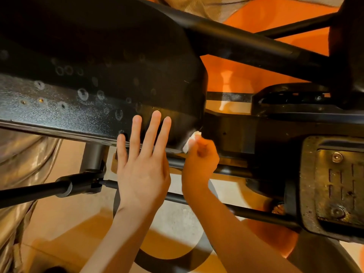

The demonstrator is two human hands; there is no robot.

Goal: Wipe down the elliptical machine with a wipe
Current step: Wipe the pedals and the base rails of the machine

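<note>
The black elliptical machine (94, 62) fills the upper half of the view, its housing dusty and spotted with dried ring marks. My left hand (141, 162) lies flat with fingers spread against the lower edge of the housing. My right hand (201, 160) is closed around a small white wipe (192, 139), which presses on the rounded right corner of the housing. A dusty black foot pedal (332, 182) sits at the right.
Black frame bars (246, 42) cross diagonally above, and thinner rods (35, 192) run below the housing. The floor (67, 223) is tan and orange. Shiny beige fabric (21, 154) hangs at the left edge.
</note>
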